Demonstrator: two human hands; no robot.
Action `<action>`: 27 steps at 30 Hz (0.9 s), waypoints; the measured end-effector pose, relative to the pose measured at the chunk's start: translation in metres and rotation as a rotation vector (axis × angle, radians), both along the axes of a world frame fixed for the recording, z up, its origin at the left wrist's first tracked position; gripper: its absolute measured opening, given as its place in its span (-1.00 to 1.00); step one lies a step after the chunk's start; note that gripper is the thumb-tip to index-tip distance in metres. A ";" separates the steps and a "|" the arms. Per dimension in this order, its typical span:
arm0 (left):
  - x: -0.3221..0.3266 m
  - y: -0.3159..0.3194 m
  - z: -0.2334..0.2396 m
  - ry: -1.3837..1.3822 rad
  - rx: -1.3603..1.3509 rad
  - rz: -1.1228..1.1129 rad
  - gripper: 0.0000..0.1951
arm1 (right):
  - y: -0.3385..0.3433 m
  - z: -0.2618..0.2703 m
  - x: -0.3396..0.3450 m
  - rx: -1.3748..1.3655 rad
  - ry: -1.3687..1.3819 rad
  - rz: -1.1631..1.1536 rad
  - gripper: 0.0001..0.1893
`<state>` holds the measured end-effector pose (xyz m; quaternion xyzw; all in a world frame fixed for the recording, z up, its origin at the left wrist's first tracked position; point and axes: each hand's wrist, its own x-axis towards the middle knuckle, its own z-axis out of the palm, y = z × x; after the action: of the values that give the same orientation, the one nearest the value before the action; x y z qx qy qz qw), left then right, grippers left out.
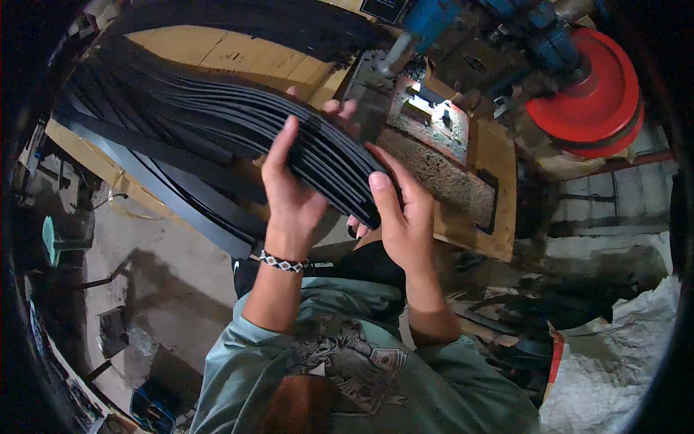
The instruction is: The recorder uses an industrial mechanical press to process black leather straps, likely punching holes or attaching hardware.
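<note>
Both hands hold a fanned bundle of long, flat black strips (325,157), whose material I cannot tell. My left hand (295,184) supports the bundle from below, its thumb up along the near side and its fingertips showing beyond the far side. Around the bundle's near right end is my right hand (398,211), with the thumb on top. From my hands the strips run back to the upper left, over more loose black strips (179,146) lying on cardboard. To the right of the bundle, a lit metal plate with cut-outs (428,119) lies on the machine's bed.
Beyond the plate stands a blue machine (434,21) with a red wheel (585,92). Cardboard (499,217) edges the machine bed on the right. A green stool (51,241) is on the floor at far left, and a white woven sack (612,358) lies at lower right.
</note>
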<state>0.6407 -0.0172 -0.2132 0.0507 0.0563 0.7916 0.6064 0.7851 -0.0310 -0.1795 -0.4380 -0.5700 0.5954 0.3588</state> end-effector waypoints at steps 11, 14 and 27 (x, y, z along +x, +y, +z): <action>0.003 0.005 -0.005 -0.051 0.049 0.002 -0.72 | 0.035 -0.013 -0.012 0.536 0.361 -0.420 -0.08; 0.009 0.002 -0.009 -0.057 0.071 -0.021 -0.74 | 0.051 -0.013 -0.045 0.338 0.352 -0.229 -0.11; 0.021 0.000 -0.016 -0.036 0.041 -0.047 -0.73 | 0.075 -0.011 -0.048 0.503 0.537 -0.308 -0.18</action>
<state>0.6613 -0.0172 -0.2287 0.0499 0.0279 0.7788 0.6247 0.7374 0.0439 -0.1902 -0.2455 -0.5117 0.4697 0.6763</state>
